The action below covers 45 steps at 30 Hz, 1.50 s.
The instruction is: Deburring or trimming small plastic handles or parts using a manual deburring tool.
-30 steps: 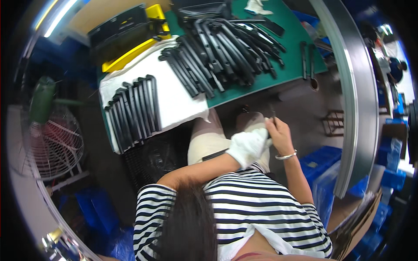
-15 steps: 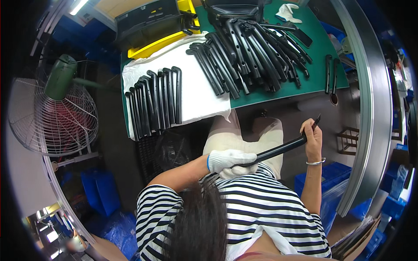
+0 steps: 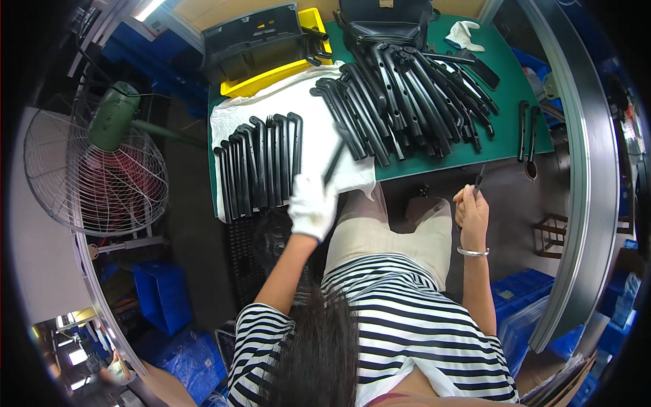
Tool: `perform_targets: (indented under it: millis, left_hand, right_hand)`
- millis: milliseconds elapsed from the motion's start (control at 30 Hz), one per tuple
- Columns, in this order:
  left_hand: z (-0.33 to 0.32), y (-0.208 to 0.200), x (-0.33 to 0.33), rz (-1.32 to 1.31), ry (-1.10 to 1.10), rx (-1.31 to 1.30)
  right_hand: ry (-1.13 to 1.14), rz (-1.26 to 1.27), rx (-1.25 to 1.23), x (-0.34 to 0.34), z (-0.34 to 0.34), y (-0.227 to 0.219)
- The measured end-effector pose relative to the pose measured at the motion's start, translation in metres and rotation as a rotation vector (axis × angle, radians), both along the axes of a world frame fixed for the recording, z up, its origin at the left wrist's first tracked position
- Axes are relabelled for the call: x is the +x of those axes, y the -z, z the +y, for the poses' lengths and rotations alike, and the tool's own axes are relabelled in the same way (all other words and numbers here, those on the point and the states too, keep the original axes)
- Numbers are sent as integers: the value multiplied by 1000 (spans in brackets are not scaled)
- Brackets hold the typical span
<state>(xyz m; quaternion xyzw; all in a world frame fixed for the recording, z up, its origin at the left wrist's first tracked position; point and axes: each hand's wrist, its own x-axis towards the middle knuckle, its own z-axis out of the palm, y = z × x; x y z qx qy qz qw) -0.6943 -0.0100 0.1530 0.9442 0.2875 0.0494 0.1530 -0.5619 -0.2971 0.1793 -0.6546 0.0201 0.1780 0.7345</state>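
My left hand [image 3: 312,206], in a white knit glove, is wrapped round one end of a black tube [image 3: 334,161]. The tube slants up over the white cloth [image 3: 319,142], just right of a neat row of black bent-end tubes [image 3: 261,166]; motion blurs it a little. Well to the right, in front of the table edge, my bare right hand [image 3: 471,209] is closed round a slim dark tool [image 3: 479,180] with a thin pointed tip; its exact kind is not clear. A larger heap of black tubes [image 3: 413,102] lies farther back on the green table [image 3: 522,146].
A yellow bin [image 3: 271,76] with a black case stands at the back left, a black bag [image 3: 386,30] behind the heap. A white glove [image 3: 464,35] and two separate tubes [image 3: 523,130] lie at the right. A caged fan [image 3: 102,169] stands left; a metal post [image 3: 583,183] rises right.
My left hand has swung from my lap forward and left over the cloth, carrying the tube. My right hand no longer touches the tube and has shifted slightly left, still gripping the pointed tool.
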Motion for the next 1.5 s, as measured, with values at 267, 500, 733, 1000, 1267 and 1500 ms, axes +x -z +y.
perform_targets:
  millis: [267, 500, 733, 1000, 1267, 1500]
  left_hand:
    - [77, 50, 23, -17, -190, 466]
    - [84, 54, 41, -190, -292, 661]
    - [23, 16, 118, -130, -254, -419]
    - [60, 63, 159, 156, -121, -418]
    - [12, 14, 92, -280, -356, -1050]
    - [-86, -41, 11, 34, 317, -1223]
  right_hand:
    - [11, 76, -56, -20, -18, 15]
    - [59, 126, -85, -30, -41, 22]
    - [31, 112, -58, -37, -28, 24]
    - [3, 122, -108, -49, -37, 30]
    - [20, 109, -45, -50, -28, 25]
    - [30, -45, 183, -13, 11, -21]
